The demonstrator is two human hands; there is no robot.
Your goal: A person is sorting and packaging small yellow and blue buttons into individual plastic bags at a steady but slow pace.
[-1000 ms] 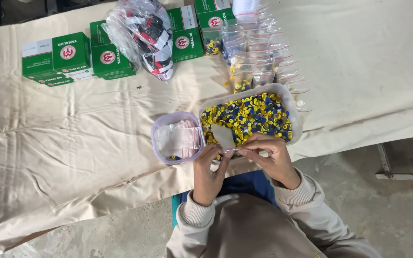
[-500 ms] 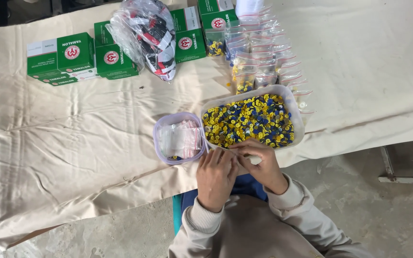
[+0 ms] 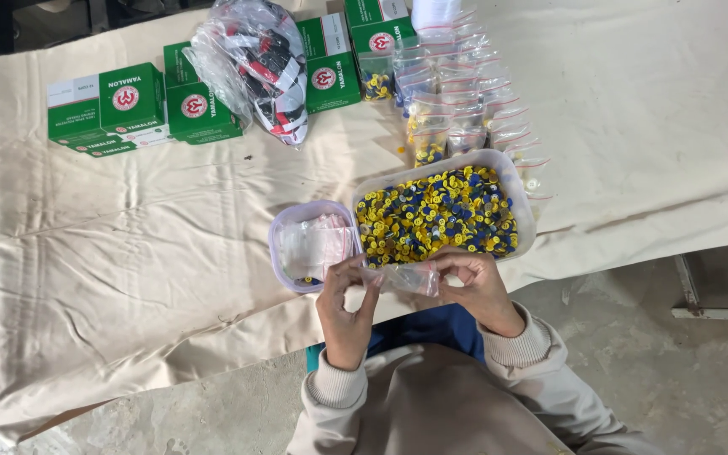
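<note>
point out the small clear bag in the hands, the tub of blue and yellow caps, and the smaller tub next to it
small clear bag (image 3: pixel 406 276), head view, middle of the plastic between both hands
tub of caps (image 3: pixel 522 187), head view, right rim
smaller tub (image 3: pixel 273 244), head view, left rim

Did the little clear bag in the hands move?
Yes. The small clear bag now sits just below the tub of yellow and blue caps; before, it overlapped the tub's near edge.

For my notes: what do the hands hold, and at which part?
Both hands, left hand and right hand, hold one small clear plastic bag, one at each end.
</note>
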